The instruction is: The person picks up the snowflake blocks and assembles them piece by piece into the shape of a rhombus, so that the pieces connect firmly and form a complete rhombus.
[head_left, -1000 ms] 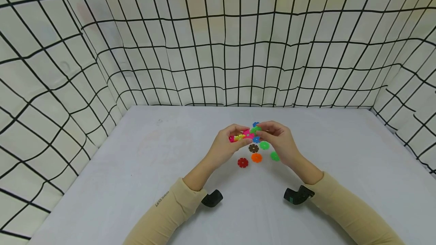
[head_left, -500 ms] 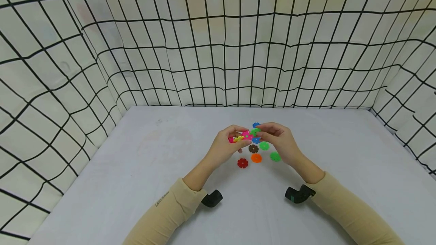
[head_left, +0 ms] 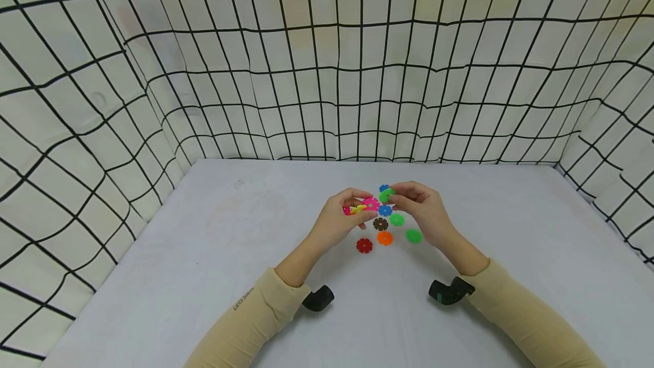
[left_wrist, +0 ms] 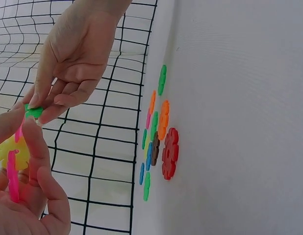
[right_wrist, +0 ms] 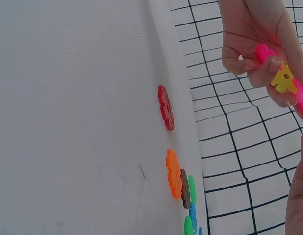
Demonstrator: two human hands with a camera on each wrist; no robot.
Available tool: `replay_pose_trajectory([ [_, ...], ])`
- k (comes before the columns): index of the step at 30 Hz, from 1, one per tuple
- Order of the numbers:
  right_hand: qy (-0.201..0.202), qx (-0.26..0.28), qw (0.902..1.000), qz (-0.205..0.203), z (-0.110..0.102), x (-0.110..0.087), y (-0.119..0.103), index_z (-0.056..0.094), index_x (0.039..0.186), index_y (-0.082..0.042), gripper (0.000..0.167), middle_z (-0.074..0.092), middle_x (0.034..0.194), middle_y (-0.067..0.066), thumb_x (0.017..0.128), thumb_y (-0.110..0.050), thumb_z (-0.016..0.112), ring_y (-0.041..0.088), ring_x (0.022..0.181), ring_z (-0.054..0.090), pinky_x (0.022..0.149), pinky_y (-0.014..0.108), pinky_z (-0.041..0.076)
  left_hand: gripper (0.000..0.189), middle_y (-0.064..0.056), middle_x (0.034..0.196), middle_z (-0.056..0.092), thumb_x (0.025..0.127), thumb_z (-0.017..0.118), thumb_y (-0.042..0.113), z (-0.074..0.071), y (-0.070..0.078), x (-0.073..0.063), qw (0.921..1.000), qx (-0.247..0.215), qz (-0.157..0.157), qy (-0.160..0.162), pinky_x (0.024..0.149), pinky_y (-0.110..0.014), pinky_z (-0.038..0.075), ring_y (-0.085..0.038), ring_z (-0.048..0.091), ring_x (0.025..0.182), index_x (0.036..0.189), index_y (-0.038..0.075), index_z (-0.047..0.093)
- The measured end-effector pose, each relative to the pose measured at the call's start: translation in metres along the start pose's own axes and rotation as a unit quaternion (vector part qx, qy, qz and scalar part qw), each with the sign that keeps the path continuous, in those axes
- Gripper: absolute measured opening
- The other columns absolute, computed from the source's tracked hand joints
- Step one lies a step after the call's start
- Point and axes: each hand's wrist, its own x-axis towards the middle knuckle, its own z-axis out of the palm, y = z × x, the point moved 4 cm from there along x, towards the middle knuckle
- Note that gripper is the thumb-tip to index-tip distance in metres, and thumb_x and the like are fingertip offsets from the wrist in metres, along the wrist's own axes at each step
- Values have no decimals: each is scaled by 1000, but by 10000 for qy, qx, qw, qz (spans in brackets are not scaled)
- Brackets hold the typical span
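Nearest, two beige cloth sleeves (head_left: 247, 317) run up the table (head_left: 148, 283), softly creased at the cuffs, with a smooth black elbow-shaped fitting (head_left: 318, 299) at the left one and another (head_left: 451, 291) at the right. The table's covering is white and matt. Beyond the cuffs lie flat discs, glossy like plastic and notched round the rim: red (head_left: 364, 245), orange (head_left: 385, 238), light green (head_left: 414, 236), then brown (head_left: 380, 224) and blue (head_left: 385, 210).

Above these, the left grip (head_left: 334, 219) has thumb and fingers bent round a chain (head_left: 370, 204) of pink and yellow discs, set at angles to one another. The right grip (head_left: 426, 212) is closed to a pinch on a green disc (head_left: 386, 195), just beside the chain's pink end; whether they touch I cannot tell.

The left wrist view adds a second orange disc (left_wrist: 152, 102) on the table, which the head view does not show. The right wrist view reveals the round hole in the yellow disc (right_wrist: 286, 77). Farthest off, black cord netting (head_left: 338, 25) hangs in uneven squares before a pale backing.
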Motion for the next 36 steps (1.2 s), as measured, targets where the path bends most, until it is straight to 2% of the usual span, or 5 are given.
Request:
replay_pose_trajectory([
  [7, 5, 283, 9995, 117, 2, 0, 0, 72, 108, -13, 21, 72, 96, -2, 100, 3, 61, 13, 87, 71, 85, 27, 58, 39, -8, 109, 69, 95, 76, 22, 0, -1, 0, 10000, 42, -39, -25, 86, -55, 55, -38, 71, 85, 130, 8, 65],
  [12, 88, 459, 9986, 242, 5, -1, 1, 72, 103, -19, 26, 71, 95, -1, 100, 3, 61, 12, 84, 71, 84, 26, 58, 39, -7, 108, 70, 95, 76, 22, 0, 0, 0, 10000, 28, 29, -20, 85, -54, 55, -27, 71, 78, 129, 8, 65],
  [20, 164, 739, 9968, 260, 8, -1, 0, 72, 102, -20, 29, 70, 97, -1, 100, 6, 58, 14, 85, 71, 84, 25, 58, 37, -7, 106, 69, 96, 75, 19, 2, 0, 0, 9999, -130, 68, -34, 87, -59, 54, -18, 68, 75, 129, 8, 65],
  [32, 106, 1043, 9944, 148, 11, -3, -1, 70, 105, -18, 30, 70, 98, 0, 101, 9, 56, 13, 86, 71, 85, 25, 57, 37, -6, 106, 69, 97, 73, 19, 2, 0, 0, 9997, -197, 151, -5, 79, -54, 56, -18, 67, 76, 131, 8, 64],
  [36, 119, 1155, 9930, 206, 11, -4, 1, 70, 105, -17, 30, 70, 98, 1, 101, 9, 56, 13, 87, 72, 85, 25, 57, 36, -6, 106, 69, 97, 74, 18, 2, 0, 0, 9996, -201, 175, -45, 74, -45, 54, -18, 66, 75, 130, 8, 64],
])
